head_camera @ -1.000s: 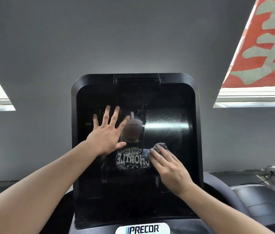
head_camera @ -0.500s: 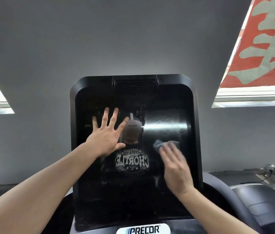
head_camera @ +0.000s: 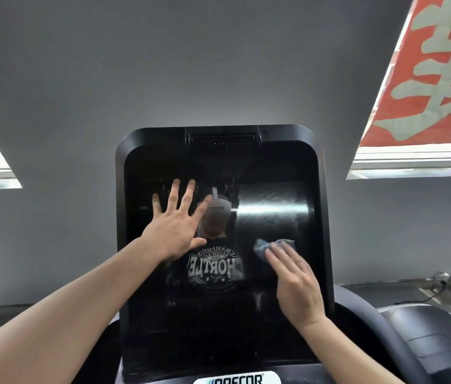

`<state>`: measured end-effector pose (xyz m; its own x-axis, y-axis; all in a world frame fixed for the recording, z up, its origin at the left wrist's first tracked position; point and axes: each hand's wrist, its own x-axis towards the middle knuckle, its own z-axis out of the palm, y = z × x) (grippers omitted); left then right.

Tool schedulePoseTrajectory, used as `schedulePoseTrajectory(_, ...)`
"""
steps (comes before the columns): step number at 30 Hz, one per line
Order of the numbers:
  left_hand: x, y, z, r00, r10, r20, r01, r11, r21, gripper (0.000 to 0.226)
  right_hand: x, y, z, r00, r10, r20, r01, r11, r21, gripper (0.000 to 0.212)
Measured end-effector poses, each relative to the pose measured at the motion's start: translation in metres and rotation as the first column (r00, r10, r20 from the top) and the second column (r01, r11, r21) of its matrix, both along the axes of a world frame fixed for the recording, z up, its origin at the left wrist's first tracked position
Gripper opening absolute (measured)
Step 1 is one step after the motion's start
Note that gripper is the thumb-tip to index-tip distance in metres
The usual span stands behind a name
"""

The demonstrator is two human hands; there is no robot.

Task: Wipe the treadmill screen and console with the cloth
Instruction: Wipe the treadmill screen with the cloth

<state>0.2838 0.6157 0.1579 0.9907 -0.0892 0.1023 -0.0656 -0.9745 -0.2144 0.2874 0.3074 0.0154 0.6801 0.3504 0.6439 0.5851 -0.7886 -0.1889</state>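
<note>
Wiping screen [head_camera: 218, 314]: R hand [head_camera: 297, 289], fingers flat, presses cloth [head_camera: 264, 246] at mid-right. L hand [head_camera: 176, 231] splayed flat, bracing left side. Best w/ even overlapping strokes, then console below.

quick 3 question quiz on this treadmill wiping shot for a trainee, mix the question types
1. True or false: the left hand lies flat with spread fingers on the screen.
2. Which hand presses the cloth to the glass? A) left B) right C) both
3. Fill in: the cloth sits on the ____ half of the screen, as the person sees it.

Key:
1. True.
2. B, the right hand, with straight fingers laid over the cloth.
3. Right.
</note>
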Motion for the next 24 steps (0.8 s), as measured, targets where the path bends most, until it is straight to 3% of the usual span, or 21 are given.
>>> schedulePoseTrajectory(2,0.0,0.0,-0.001,1.0,0.002,0.001,-0.002,1.0,-0.004,0.108,-0.014,0.02,-0.009,0.999,-0.032,-0.01,0.032,0.999,-0.024,0.06)
schedulePoseTrajectory(4,0.0,0.001,-0.001,1.0,-0.003,0.005,0.003,1.0,-0.007,0.107,-0.026,0.024,-0.017,0.981,0.18,0.071,-0.159,0.959,-0.236,0.057)
schedulePoseTrajectory(5,0.0,0.001,-0.001,1.0,-0.006,0.008,0.006,1.0,-0.007,0.107,-0.018,0.016,-0.014,0.971,0.224,0.082,-0.196,0.945,-0.261,0.055)
schedulePoseTrajectory(6,0.0,0.001,-0.001,1.0,-0.007,0.009,0.007,1.0,-0.006,0.107,-0.007,0.006,-0.011,0.979,0.189,0.072,-0.17,0.962,-0.212,0.053)
schedulePoseTrajectory(9,-0.001,0.001,-0.001,1.0,-0.003,0.004,0.003,1.0,-0.001,0.107,-0.001,-0.003,-0.005,0.994,-0.112,-0.013,0.113,0.99,0.081,0.059)
schedulePoseTrajectory(10,-0.001,0.001,-0.001,1.0,-0.003,0.004,0.003,1.0,0.001,0.107,-0.011,0.007,-0.012,0.992,-0.124,0.002,0.124,0.991,0.059,0.058)
schedulePoseTrajectory(13,-0.001,0.0,-0.001,1.0,-0.008,0.005,0.008,1.0,-0.001,0.107,-0.034,0.014,-0.026,0.976,0.194,0.097,-0.169,0.962,-0.215,0.05)
schedulePoseTrajectory(15,-0.001,0.0,-0.001,1.0,-0.009,0.008,0.009,1.0,0.005,0.107,-0.013,-0.006,-0.02,0.987,0.151,0.057,-0.14,0.976,-0.168,0.05)
schedulePoseTrajectory(18,-0.002,0.0,0.0,1.0,-0.003,0.003,0.003,1.0,0.012,0.107,-0.01,-0.003,-0.014,0.989,-0.147,-0.028,0.149,0.983,0.111,0.055)
schedulePoseTrajectory(19,-0.002,0.0,-0.001,1.0,-0.003,0.005,0.003,1.0,0.011,0.107,-0.02,0.011,-0.019,0.992,-0.128,-0.003,0.128,0.989,0.079,0.054)
schedulePoseTrajectory(22,-0.002,0.0,0.0,1.0,-0.009,0.001,0.009,1.0,0.003,0.106,-0.036,0.017,-0.026,0.978,0.186,0.099,-0.165,0.968,-0.19,0.047)
schedulePoseTrajectory(24,-0.002,0.0,0.001,1.0,-0.006,-0.006,0.006,1.0,0.003,0.106,-0.016,-0.005,-0.021,0.992,0.105,0.066,-0.098,0.99,-0.106,0.047)
